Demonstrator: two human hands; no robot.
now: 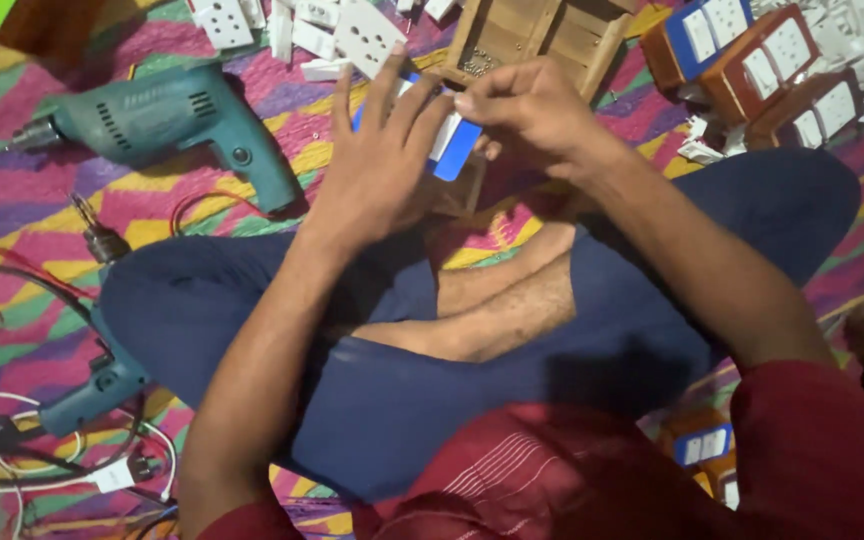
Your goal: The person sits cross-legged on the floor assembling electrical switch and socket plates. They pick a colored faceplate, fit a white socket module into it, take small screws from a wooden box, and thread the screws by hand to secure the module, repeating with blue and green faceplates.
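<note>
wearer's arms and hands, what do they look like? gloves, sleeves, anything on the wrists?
Both hands bare, no gloves: left hand, right hand. Forearms uncovered, with dark red sleeves ending above the elbows. No watch, rings or bands visible.

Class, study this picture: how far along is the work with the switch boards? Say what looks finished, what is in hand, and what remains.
Done, it seems: several wooden boxes with white plates stacked at upper right. In hand: the left hand and right hand hold a blue-and-white piece between them. Left: loose white socket plates and an open wooden box lie beyond the hands. Two drills lie unused.
</note>
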